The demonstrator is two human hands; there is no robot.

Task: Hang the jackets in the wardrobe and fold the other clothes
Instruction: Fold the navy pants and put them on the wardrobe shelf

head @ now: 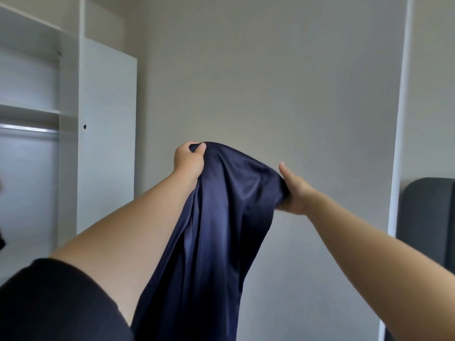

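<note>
A dark navy, shiny garment [216,230] hangs in the air in front of me, held up at its top edge and falling past the bottom of the view. My left hand [188,161] grips the top left corner, fingers curled round the cloth. My right hand [294,190] holds the top right part, thumb raised and fingers hidden behind the fabric. The open white wardrobe [69,124] stands at the left, with a metal hanging rail [29,129] under a shelf.
A plain grey wall [270,82] fills the middle. A white wardrobe door [108,143] stands open at the left. A dark grey headboard [426,220] shows at the right edge, beside a white vertical frame [400,143].
</note>
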